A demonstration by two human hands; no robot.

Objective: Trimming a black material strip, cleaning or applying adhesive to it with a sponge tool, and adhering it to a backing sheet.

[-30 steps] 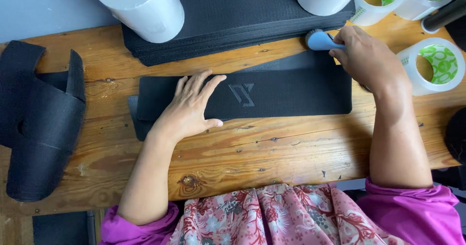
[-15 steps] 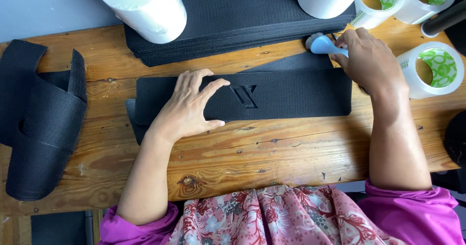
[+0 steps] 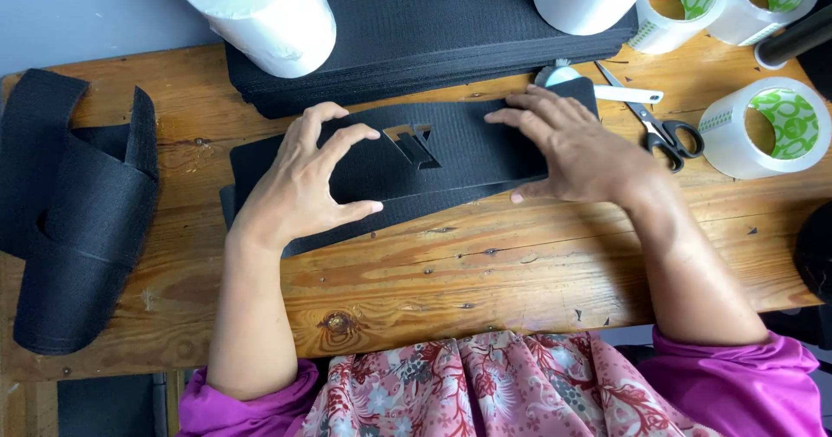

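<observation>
Lying at the left edge of the worn wooden desk, a loosely folded heap of black woven fabric hangs partly over the side. Toward the back edge, left of the middle, stands a white paper roll, and behind it a thick stack of flat black textured sheets runs along the back.

In front of that stack, at the middle of the desk, lies the long black fabric strip with a small grey angular emblem at its centre. It seems to rest on a second black piece that sticks out below and to the left. The left hand presses on the strip's left part, fingers spread and arched, thumb along the lower edge; its grip is released, nothing clasped. The right hand lies flat on the strip's right end, fingers pointing at the emblem, its grip likewise released and only pressing.

Just beyond the right hand, a small pale blue and white tool lies touching the strip's far corner, with black-handled scissors beside it. A second white roll and three rolls of clear packing tape with green-printed cores fill the back right corner.

A likely risk: with both palms only pressing, uneven pressure could slide the top strip askew over the layer beneath. The right wrist is also near the scissors and could knock them.
</observation>
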